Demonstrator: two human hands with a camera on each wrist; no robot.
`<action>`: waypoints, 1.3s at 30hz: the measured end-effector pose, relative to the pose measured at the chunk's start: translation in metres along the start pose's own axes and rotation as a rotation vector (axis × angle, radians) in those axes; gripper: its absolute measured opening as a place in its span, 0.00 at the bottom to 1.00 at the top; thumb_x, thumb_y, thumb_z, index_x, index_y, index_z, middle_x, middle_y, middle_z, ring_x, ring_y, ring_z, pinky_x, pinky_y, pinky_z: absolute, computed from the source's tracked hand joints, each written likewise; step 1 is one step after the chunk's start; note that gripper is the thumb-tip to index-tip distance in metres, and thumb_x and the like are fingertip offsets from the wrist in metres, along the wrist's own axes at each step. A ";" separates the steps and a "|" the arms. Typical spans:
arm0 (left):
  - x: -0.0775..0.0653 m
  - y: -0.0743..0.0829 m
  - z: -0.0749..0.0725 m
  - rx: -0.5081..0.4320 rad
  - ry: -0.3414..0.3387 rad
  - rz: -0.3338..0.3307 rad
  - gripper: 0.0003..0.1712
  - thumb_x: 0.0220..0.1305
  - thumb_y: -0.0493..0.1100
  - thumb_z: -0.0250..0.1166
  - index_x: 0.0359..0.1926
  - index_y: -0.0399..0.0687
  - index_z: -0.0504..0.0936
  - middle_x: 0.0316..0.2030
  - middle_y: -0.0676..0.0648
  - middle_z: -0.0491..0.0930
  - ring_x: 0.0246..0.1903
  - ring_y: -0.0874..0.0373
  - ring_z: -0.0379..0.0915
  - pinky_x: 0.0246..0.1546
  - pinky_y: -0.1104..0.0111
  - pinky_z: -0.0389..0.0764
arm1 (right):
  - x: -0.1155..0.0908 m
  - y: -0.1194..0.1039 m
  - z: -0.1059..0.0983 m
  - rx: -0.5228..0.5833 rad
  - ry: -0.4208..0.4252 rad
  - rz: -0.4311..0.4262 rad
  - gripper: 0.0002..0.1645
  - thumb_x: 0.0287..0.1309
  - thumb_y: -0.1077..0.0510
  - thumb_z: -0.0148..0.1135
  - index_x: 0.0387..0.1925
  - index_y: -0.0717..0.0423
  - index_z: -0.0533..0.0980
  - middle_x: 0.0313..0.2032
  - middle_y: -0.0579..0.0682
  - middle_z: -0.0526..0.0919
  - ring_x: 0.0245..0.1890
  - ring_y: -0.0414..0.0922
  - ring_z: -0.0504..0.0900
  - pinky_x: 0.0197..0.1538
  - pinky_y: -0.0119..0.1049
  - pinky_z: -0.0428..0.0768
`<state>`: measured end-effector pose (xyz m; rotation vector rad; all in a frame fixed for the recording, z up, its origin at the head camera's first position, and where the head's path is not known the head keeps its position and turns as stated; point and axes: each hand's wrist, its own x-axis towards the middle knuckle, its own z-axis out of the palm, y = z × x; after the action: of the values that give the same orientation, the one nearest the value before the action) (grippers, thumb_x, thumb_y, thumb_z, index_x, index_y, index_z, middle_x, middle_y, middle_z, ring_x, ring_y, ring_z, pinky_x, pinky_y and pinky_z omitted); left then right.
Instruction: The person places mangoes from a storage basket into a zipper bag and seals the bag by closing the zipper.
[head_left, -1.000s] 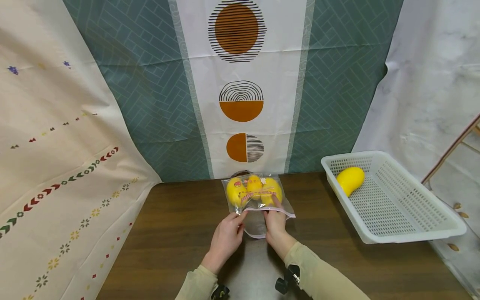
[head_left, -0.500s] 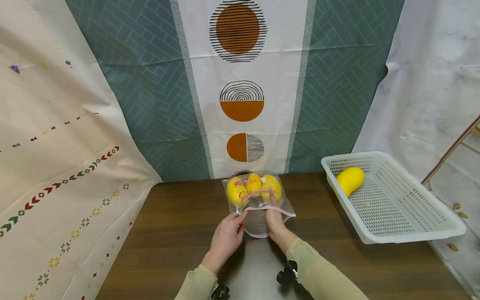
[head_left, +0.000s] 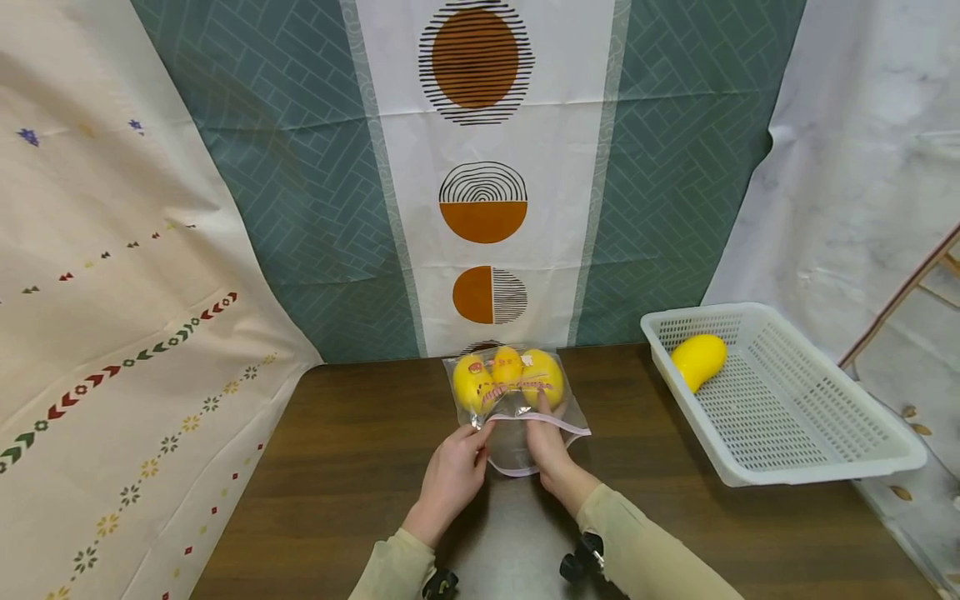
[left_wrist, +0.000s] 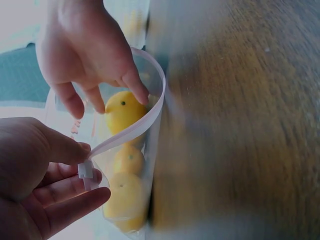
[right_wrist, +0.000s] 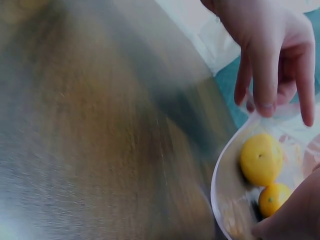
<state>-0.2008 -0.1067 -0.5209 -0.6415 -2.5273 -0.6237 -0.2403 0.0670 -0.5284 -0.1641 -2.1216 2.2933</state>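
The left hand (head_left: pixel 454 468) pinches the mouth of the clear bag (head_left: pixel 516 407) at the white slider (left_wrist: pixel 85 170). The right hand (head_left: pixel 549 443) reaches into the bag mouth, fingers extended and loosely spread; they lie close to the right-hand fruit (head_left: pixel 542 375), contact not determinable. The bag sits at the rear edge of the table (head_left: pixel 337 467), its pink-edged mouth parted toward the person. Three yellow fruits show in a row inside, the smallest in the middle. Wood surface extends leftward to the cream cloth (head_left: pixel 112 317) and rightward to the white basket (head_left: pixel 832 478), well apart from the bag.
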 end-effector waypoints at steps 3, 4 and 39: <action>0.000 0.000 0.000 -0.006 -0.001 0.000 0.28 0.57 0.30 0.79 0.60 0.43 0.89 0.30 0.51 0.77 0.26 0.60 0.71 0.27 0.68 0.78 | -0.009 -0.003 -0.002 -0.032 -0.037 0.047 0.48 0.73 0.58 0.56 0.86 0.61 0.45 0.82 0.72 0.28 0.82 0.69 0.34 0.80 0.65 0.38; 0.000 0.000 -0.001 -0.006 0.000 0.002 0.28 0.57 0.30 0.79 0.60 0.43 0.89 0.30 0.51 0.77 0.26 0.59 0.71 0.27 0.68 0.78 | -0.012 -0.004 -0.003 -0.046 -0.055 0.060 0.50 0.72 0.59 0.56 0.86 0.61 0.44 0.82 0.72 0.33 0.82 0.69 0.37 0.79 0.65 0.40; 0.002 -0.005 0.008 -0.064 0.053 0.009 0.24 0.56 0.28 0.78 0.55 0.43 0.91 0.29 0.52 0.77 0.25 0.61 0.70 0.26 0.69 0.76 | -0.042 -0.042 -0.087 -0.567 -0.379 -0.236 0.25 0.79 0.56 0.59 0.70 0.63 0.77 0.66 0.59 0.82 0.69 0.56 0.78 0.69 0.54 0.75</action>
<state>-0.2072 -0.1063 -0.5279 -0.6494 -2.4624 -0.7122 -0.1940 0.1537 -0.4903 0.5303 -2.7420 1.6446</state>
